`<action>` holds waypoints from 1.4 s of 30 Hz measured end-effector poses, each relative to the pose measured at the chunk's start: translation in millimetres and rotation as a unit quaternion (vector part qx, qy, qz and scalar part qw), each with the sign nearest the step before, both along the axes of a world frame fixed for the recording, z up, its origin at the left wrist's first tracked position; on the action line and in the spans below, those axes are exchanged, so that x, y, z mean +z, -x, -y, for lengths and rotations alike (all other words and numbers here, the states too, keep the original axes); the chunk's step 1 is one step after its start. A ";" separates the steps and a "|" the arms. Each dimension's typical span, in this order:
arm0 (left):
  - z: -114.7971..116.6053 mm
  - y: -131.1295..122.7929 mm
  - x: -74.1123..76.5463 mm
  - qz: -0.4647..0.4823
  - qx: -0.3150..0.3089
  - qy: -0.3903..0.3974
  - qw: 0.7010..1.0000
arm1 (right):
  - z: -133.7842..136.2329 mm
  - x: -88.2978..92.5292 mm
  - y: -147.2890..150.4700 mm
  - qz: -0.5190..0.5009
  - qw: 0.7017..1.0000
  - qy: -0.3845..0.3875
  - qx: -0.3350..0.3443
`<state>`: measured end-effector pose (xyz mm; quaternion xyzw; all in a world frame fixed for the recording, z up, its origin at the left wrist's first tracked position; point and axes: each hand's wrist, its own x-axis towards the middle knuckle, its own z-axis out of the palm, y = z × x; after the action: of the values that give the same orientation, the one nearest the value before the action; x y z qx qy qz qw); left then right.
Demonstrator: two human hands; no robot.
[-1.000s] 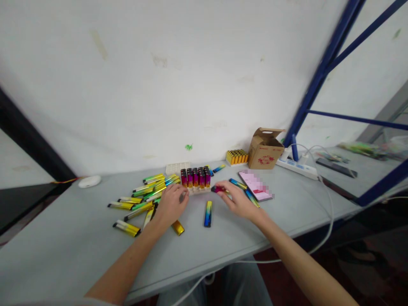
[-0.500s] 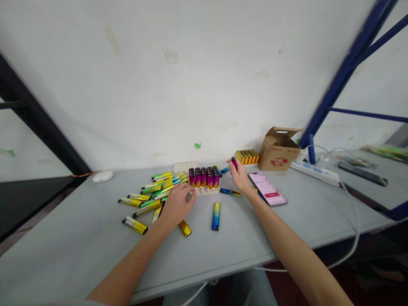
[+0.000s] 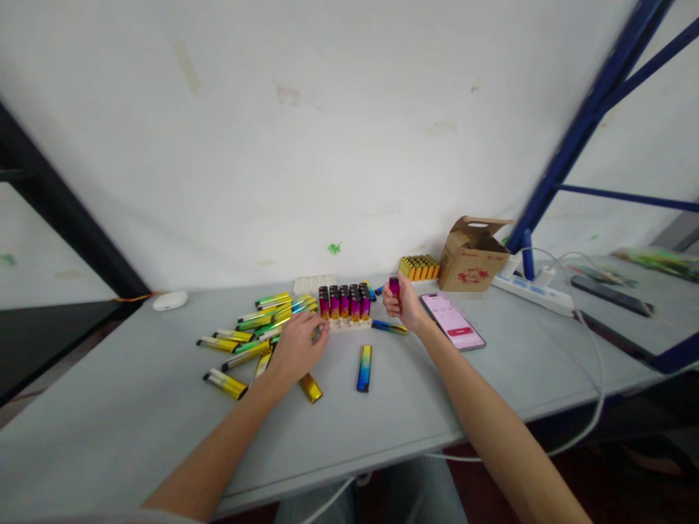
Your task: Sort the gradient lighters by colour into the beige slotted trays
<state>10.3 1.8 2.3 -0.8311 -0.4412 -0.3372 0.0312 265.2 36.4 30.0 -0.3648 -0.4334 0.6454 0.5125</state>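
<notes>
My right hand (image 3: 403,302) is closed around a purple lighter (image 3: 394,287), held upright above the table with its dark end up. To its left, several purple-and-orange lighters (image 3: 345,304) with black ends up stand in rows in a white holed tray (image 3: 349,324), whose front holes show. My left hand (image 3: 301,342) is curled at the tray's front left corner, with a small greyish thing between thumb and fingers, mostly hidden. Left of that hand lies a loose pile of yellow, green and silver lighters (image 3: 245,351). A gold lighter (image 3: 311,388) is partly under my left wrist.
A blue-yellow lighter (image 3: 364,369) lies in front of the tray, another (image 3: 389,327) at its right. A phone (image 3: 452,322), a cardboard box (image 3: 474,266), a yellow-orange filled tray (image 3: 419,268) and a power strip (image 3: 535,292) stand right. Behind is a white tray (image 3: 315,283).
My right hand has lowered slightly and turned, with its fingers now wrapped round the purple lighter. The left hand stays near the tray's corner. The whole view has shifted a little.
</notes>
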 end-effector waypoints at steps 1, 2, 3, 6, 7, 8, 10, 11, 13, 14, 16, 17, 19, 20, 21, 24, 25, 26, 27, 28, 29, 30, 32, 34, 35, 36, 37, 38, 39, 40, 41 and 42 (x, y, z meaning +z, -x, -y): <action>-0.8 0.8 0.4 -0.002 0.005 -0.001 1.000 | 1.1 0.7 -0.5 -0.020 1.000 0.006 0.007; -1.6 1.5 0.8 -0.003 0.012 -0.002 1.000 | 2.0 1.2 -1.0 -0.036 0.999 0.011 0.012; -2.2 2.2 1.4 -0.003 0.020 -0.002 1.000 | 2.6 1.5 -1.6 -0.052 0.998 0.014 0.016; -3.4 3.4 2.8 -0.002 0.038 0.000 0.999 | 3.3 1.9 -3.3 -0.086 0.995 0.030 0.032; -3.5 3.4 3.0 -0.002 0.040 0.002 0.999 | 3.4 1.9 -3.7 -0.093 0.994 0.034 0.037; -3.4 3.3 3.0 -0.002 0.040 0.004 0.999 | 3.4 1.9 -4.0 -0.098 0.994 0.038 0.041; -2.9 2.7 2.5 0.001 0.039 0.004 0.999 | 3.4 1.6 -4.3 -0.101 0.993 0.041 0.047; -2.6 2.3 2.0 0.001 0.037 0.003 0.999 | 3.4 1.4 -4.3 -0.100 0.993 0.040 0.049; -2.2 1.9 1.0 0.001 0.034 -0.001 0.999 | 3.3 1.0 -4.1 -0.093 0.994 0.040 0.052; -2.1 1.8 0.5 0.000 0.032 -0.002 1.000 | 3.2 0.9 -4.0 -0.087 0.994 0.042 0.052; -2.1 1.9 -0.2 0.000 0.030 -0.005 1.000 | 2.7 0.8 -3.5 -0.074 0.995 0.054 0.049; -2.3 2.0 -0.4 0.000 0.030 -0.006 1.000 | 2.4 0.9 -3.1 -0.068 0.995 0.062 0.046; -2.6 2.3 -0.7 -0.001 0.029 -0.008 1.000 | 1.6 1.4 -1.8 -0.057 0.995 0.075 0.040; -2.8 2.3 -0.7 -0.002 0.029 -0.008 1.000 | 1.1 1.7 -0.9 -0.054 0.995 0.078 0.035; -3.0 2.3 -0.7 -0.001 0.028 -0.008 1.000 | 0.7 2.1 0.1 -0.051 0.995 0.078 0.029; -3.1 1.8 -0.7 0.004 0.023 -0.007 1.000 | -0.4 3.3 3.7 -0.039 0.997 0.073 0.003; -3.0 1.6 -0.6 0.006 0.022 -0.007 1.000 | -0.6 3.7 4.9 -0.031 0.997 0.075 -0.006; -2.7 1.4 -0.5 0.008 0.021 -0.008 1.000 | -0.6 4.0 6.1 -0.023 0.997 0.077 -0.013; -2.4 1.1 -0.3 0.010 0.021 -0.009 1.000 | -0.5 4.3 7.2 -0.015 0.997 0.080 -0.019; -2.1 0.9 0.0 0.012 0.022 -0.010 1.000 | -0.3 4.6 8.3 -0.009 0.996 0.081 -0.025; -1.8 0.7 0.3 0.013 0.022 -0.011 1.000 | 0.1 5.0 9.3 -0.004 0.996 0.082 -0.029; -1.5 0.6 0.5 0.014 0.022 -0.012 1.000 | 0.6 5.4 10.3 0.000 0.996 0.083 -0.033; -1.2 0.5 1.0 0.016 0.019 -0.012 1.000 | 1.8 6.2 12.1 0.005 0.996 0.084 -0.040; -1.2 0.5 1.3 0.018 0.017 -0.013 1.000 | 3.1 6.9 13.9 0.007 0.995 0.089 -0.043; -1.3 0.6 1.4 0.018 0.017 -0.012 1.000 | 3.7 7.1 14.8 0.006 0.995 0.091 -0.043; -1.4 0.6 1.5 0.019 0.017 -0.011 1.000 | 4.4 7.2 15.7 0.006 0.995 0.092 -0.042; -1.5 0.6 1.6 0.020 0.018 -0.010 1.000 | 5.0 7.2 16.4 0.005 0.995 0.093 -0.039; -1.5 0.5 1.7 0.019 0.019 -0.009 1.000 | 5.5 7.1 17.1 0.003 0.995 0.095 -0.034; -1.5 0.4 1.8 0.018 0.019 -0.007 1.000 | 5.9 7.0 17.6 0.002 0.995 0.096 -0.029; -1.4 0.3 1.9 0.017 0.020 -0.006 1.000 | 6.2 6.8 17.9 0.000 0.995 0.097 -0.025; -1.2 0.2 2.0 0.016 0.020 -0.005 1.000 | 6.3 6.5 18.0 -0.004 0.995 0.097 -0.019; -1.0 0.0 2.0 0.015 0.021 -0.004 1.000 | 6.3 6.2 17.9 -0.008 0.995 0.096 -0.014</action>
<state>10.3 2.8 4.3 -0.8163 -0.4574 -0.3511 0.0349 247.2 30.1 36.2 -0.4130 -0.3606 0.6796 0.4873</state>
